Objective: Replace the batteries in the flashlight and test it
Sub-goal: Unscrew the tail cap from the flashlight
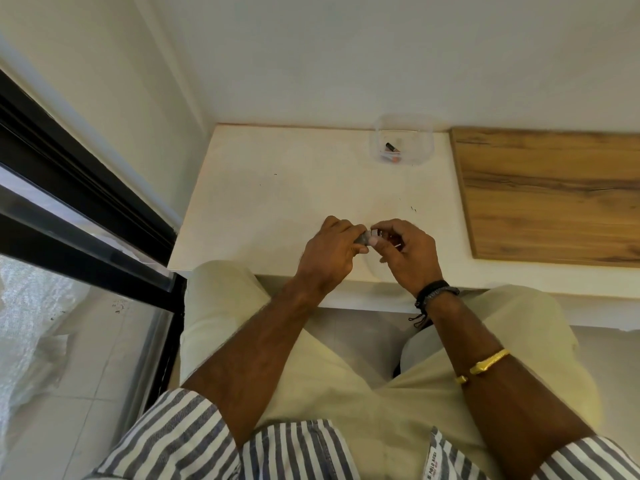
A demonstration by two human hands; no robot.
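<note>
My left hand (332, 247) is closed around a small grey flashlight (363, 238), of which only one end shows past the fingers. My right hand (405, 251) meets it from the right, thumb and fingertips pinched on a small pale part at the flashlight's end; what that part is I cannot tell. Both hands hover just above the near edge of the white table (277, 188). A clear plastic container (403, 140) stands at the back of the table with batteries (391, 151) in it, one dark and one orange-tipped.
A wooden board (550, 192) lies on the right part of the table. A white wall runs behind the table. A black-framed glass door (86, 220) stands at the left. My knees in pale trousers sit under the table's front edge.
</note>
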